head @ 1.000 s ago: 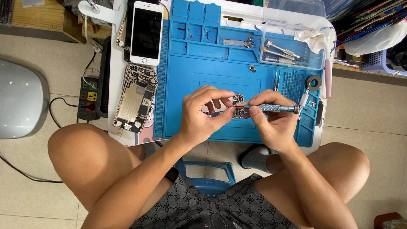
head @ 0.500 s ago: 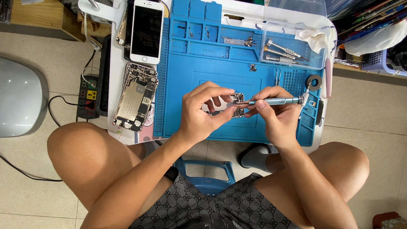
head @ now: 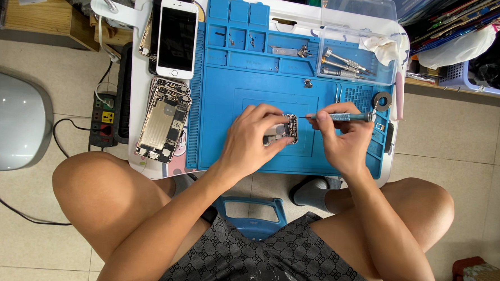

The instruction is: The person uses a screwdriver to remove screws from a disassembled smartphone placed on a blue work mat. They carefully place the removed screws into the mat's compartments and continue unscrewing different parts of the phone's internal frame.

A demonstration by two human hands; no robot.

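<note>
Hands at a small circuit board on the blue mat

Counter (head: 136, 163) first: one small white one, nearly covered by one blue work mat (head: 233, 140) with moulded compartments along its far edge. Left of the counter on the tiled floor sits one grey domed appliance (head: 12, 121), and one black power strip (head: 103, 127) lies between them. Two phones rest along the mat's left side: one white phone (head: 177, 37) with a dark screen, face up, and just below it one opened phone shell (head: 164, 120) with its insides showing. At the far right corner stands one clear plastic box (head: 355, 55); two silver screwdriver handles (head: 343, 66) lie in it beside a crumpled white tissue (head: 382, 48). One small dark ring (head: 382, 101) sits on the mat's right edge.

Left hand (head: 256, 138) has its grip clamped on a small circuit board (head: 287, 131), held just above the middle of the mat. Right hand (head: 342, 142) has its grip closed round a slim blue-grey screwdriver (head: 341, 116), lying level, its tip just beside the board's upper right edge.

Since half a second ago the screwdriver has levelled out and its tip has come close to the board; the left hand holds the board much where it was.

Stacked coloured packages (head: 446, 20) and one white plastic bag (head: 462, 48) crowd the far right corner.
</note>
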